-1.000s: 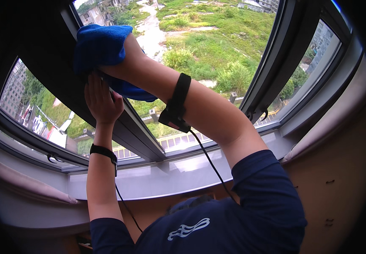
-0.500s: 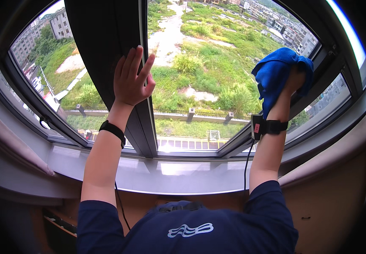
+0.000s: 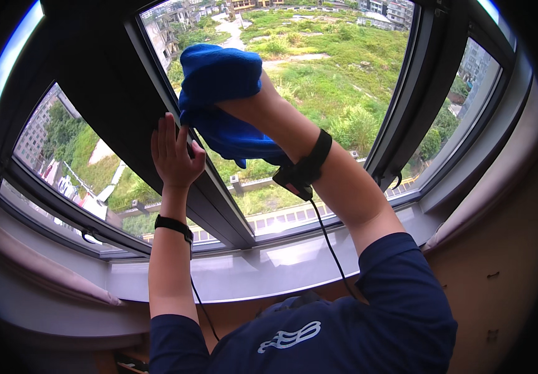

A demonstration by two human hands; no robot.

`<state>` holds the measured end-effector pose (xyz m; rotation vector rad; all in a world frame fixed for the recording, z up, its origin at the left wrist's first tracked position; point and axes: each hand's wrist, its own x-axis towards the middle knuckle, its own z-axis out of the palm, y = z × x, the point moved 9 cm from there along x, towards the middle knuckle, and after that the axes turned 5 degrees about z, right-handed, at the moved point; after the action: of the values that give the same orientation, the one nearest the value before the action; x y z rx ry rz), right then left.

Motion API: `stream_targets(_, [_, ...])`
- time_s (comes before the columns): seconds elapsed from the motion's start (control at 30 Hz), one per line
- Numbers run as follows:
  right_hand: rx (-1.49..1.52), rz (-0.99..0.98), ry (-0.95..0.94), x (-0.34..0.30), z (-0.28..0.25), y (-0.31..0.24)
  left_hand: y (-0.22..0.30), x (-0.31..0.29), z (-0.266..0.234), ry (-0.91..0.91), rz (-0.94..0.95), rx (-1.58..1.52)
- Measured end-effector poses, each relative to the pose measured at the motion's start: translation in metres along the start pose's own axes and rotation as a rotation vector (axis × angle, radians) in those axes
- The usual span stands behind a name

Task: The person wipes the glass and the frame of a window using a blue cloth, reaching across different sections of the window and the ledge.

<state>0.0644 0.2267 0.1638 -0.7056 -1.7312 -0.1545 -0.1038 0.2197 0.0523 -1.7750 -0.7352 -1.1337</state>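
Note:
A blue cloth (image 3: 219,71) is draped over and around my right hand (image 3: 250,105), which presses it against the large middle window pane (image 3: 343,81) near that pane's left edge. Most of the right hand's fingers are hidden under the cloth, and a loose fold hangs below the wrist. Just below and left of the cloth, my left hand (image 3: 176,157) lies against the dark window post (image 3: 110,118), its fingers stretched upward and thumb out, holding nothing. Dark bands wrap both wrists.
A pale window sill (image 3: 269,265) runs below the glass. Smaller side panes have latches, one at the left (image 3: 91,238) and one at the right (image 3: 396,181). Black cables (image 3: 331,249) hang from my wrists. Curtain edges (image 3: 51,262) line the curved sill.
My right hand has swept the blue cloth from the pane's right side across to its left edge. The left hand stays on the post. The view has turned.

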Motion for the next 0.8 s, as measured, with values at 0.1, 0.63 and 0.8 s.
stream_targets(0.1, [-0.128,-0.068,0.146,-0.021,-0.082,0.044,-0.002,0.003,-0.008,0.017,0.017,-0.011])
stream_targets(0.63, [-0.472,-0.261,0.208,0.008,-0.053,-0.026,0.0,-0.005,-0.007,0.012,-0.001,-0.083])
stream_targets(0.8, [0.023,-0.276,0.002,0.005,0.06,-0.056,-0.011,-0.01,-0.001,-0.039,-0.041,-0.019])
